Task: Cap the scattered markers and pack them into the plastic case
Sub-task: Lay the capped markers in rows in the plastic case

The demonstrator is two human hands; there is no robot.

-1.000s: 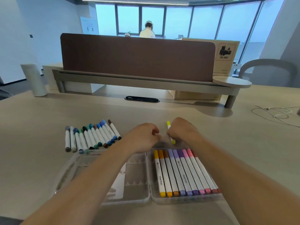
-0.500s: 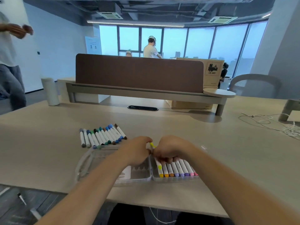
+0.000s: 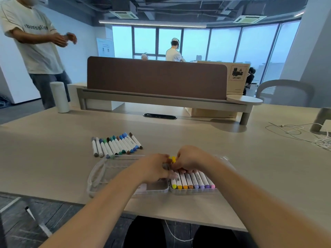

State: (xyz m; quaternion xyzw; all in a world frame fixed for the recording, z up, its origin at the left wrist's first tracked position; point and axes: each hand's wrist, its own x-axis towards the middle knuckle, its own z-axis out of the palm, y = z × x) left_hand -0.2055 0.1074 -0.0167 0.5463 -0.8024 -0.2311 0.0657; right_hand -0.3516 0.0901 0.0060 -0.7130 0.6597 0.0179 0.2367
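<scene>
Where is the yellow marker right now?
In the head view, the yellow marker is gripped between the left hand and right hand, over the plastic case, at the left end of the packed markers.

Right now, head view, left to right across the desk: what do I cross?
Order: white cylinder → loose markers → left hand → yellow marker → right hand → white cable. The plastic case is left out because it overlaps several.

Office interior. Beige desk [image 3: 179, 133]; brown divider [image 3: 155, 77] on grey shelf [image 3: 161, 100]. Window wall [image 3: 223, 43] behind, hazy blue daylight. Exposed dark ceiling [image 3: 179, 8], strip light [image 3: 152, 24], vent [image 3: 123, 14]. Grey chair [image 3: 284, 92] right. White wall [image 3: 10, 83] left. Dark floor [image 3: 14, 221].
</scene>
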